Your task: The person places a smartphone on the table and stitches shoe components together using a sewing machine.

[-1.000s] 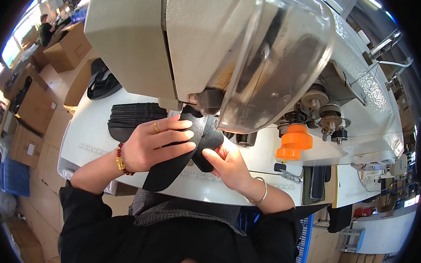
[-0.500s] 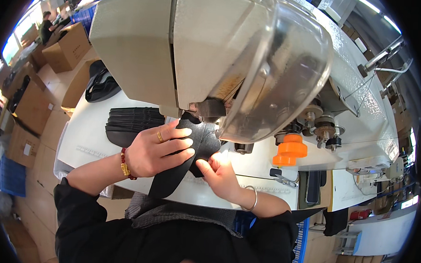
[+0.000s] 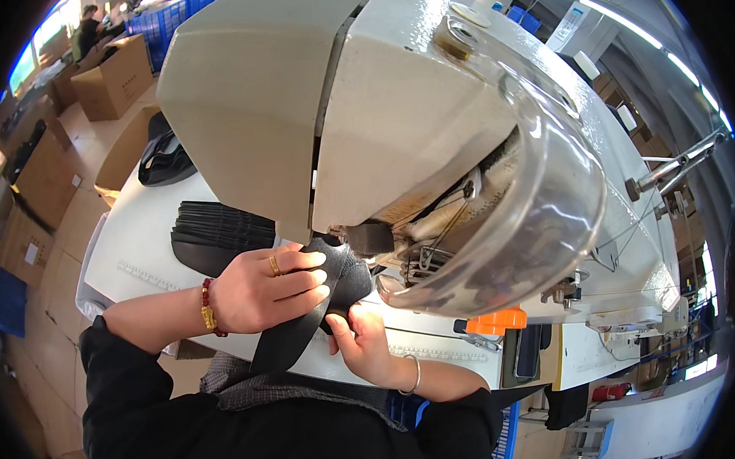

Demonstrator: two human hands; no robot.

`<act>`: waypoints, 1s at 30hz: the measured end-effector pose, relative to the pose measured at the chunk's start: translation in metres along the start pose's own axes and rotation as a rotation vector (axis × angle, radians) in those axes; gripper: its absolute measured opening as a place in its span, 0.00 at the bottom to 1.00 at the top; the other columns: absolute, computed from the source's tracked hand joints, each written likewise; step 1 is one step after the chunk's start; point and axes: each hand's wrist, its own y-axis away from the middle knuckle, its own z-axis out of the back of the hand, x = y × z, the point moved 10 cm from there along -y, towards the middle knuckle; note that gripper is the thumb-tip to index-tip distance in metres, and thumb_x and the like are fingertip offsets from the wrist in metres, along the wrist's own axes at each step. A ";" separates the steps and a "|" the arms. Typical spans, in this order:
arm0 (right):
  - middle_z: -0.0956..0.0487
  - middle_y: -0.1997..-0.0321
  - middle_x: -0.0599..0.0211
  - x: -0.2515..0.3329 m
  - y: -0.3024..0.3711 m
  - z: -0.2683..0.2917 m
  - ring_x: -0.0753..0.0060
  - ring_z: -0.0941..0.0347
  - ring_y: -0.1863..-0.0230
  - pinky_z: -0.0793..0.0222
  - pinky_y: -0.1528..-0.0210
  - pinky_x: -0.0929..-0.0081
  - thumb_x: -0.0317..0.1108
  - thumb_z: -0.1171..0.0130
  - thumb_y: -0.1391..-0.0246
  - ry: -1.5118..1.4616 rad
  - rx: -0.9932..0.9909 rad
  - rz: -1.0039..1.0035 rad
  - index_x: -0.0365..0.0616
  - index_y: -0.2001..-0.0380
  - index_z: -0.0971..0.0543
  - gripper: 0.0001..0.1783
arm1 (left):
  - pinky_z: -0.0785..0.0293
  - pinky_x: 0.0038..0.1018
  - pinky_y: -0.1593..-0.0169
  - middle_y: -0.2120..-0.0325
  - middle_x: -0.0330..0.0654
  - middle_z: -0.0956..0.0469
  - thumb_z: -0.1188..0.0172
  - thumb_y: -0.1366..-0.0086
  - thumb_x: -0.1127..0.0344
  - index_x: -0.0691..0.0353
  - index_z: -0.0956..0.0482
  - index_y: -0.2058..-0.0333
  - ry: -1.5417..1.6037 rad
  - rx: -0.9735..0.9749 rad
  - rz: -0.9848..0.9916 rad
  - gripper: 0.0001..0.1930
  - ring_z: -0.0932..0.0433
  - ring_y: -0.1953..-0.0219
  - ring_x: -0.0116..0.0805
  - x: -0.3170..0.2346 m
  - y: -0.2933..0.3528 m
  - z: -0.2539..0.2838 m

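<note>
A black strap piece (image 3: 297,333) lies on the white sewing table (image 3: 136,260) and runs under the head of a large white sewing machine (image 3: 372,123). My left hand (image 3: 262,290) presses flat on the strap, fingers spread toward the needle area. My right hand (image 3: 363,340) pinches the strap's edge just below the machine's clear curved guard (image 3: 540,229). The needle itself is hidden behind the machine head.
A stack of black strap pieces (image 3: 211,231) lies left of my left hand. An orange part (image 3: 495,321) sits on the table at the right. Cardboard boxes (image 3: 112,75) stand on the floor at the left, with blue crates (image 3: 168,16) and another person behind them.
My head has moved closer, so the machine fills more of the view. Both hands have stayed on the strap, shifted slightly toward the machine head.
</note>
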 end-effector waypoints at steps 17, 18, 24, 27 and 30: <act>0.25 0.80 0.70 -0.025 -0.003 -0.002 0.80 0.31 0.74 0.36 0.69 0.78 0.36 0.53 0.24 0.007 0.252 -0.280 0.41 0.74 0.27 0.20 | 0.18 0.32 0.59 0.60 0.38 0.21 0.39 0.46 0.67 0.58 0.18 0.62 -0.014 0.087 0.103 0.12 0.19 0.55 0.39 0.018 -0.020 0.006; 0.25 0.80 0.70 -0.026 -0.002 0.001 0.79 0.30 0.73 0.35 0.68 0.77 0.37 0.54 0.24 0.065 0.266 -0.328 0.41 0.75 0.27 0.21 | 0.18 0.33 0.59 0.60 0.38 0.21 0.39 0.46 0.67 0.58 0.18 0.62 -0.027 0.078 0.112 0.12 0.19 0.55 0.39 0.018 -0.022 0.008; 0.22 0.80 0.66 -0.012 -0.016 0.006 0.69 0.26 0.70 0.32 0.61 0.69 0.43 0.62 0.23 -0.049 0.280 -0.318 0.40 0.75 0.24 0.27 | 0.22 0.34 0.63 0.61 0.38 0.20 0.37 0.43 0.69 0.59 0.18 0.62 0.135 -0.017 0.251 0.09 0.19 0.58 0.40 0.034 -0.023 0.007; 0.21 0.80 0.65 -0.014 -0.020 0.006 0.66 0.25 0.69 0.31 0.57 0.66 0.45 0.65 0.23 0.014 0.317 -0.334 0.41 0.77 0.22 0.32 | 0.24 0.35 0.62 0.63 0.38 0.20 0.34 0.41 0.70 0.59 0.17 0.62 0.354 -0.072 0.459 0.08 0.19 0.60 0.40 0.061 -0.011 -0.008; 0.21 0.79 0.65 -0.016 -0.020 0.008 0.65 0.26 0.68 0.31 0.55 0.67 0.46 0.66 0.23 -0.006 0.295 -0.375 0.42 0.80 0.22 0.34 | 0.24 0.36 0.60 0.64 0.39 0.19 0.32 0.42 0.71 0.58 0.16 0.62 0.300 -0.168 0.467 0.09 0.19 0.61 0.41 0.070 -0.003 -0.014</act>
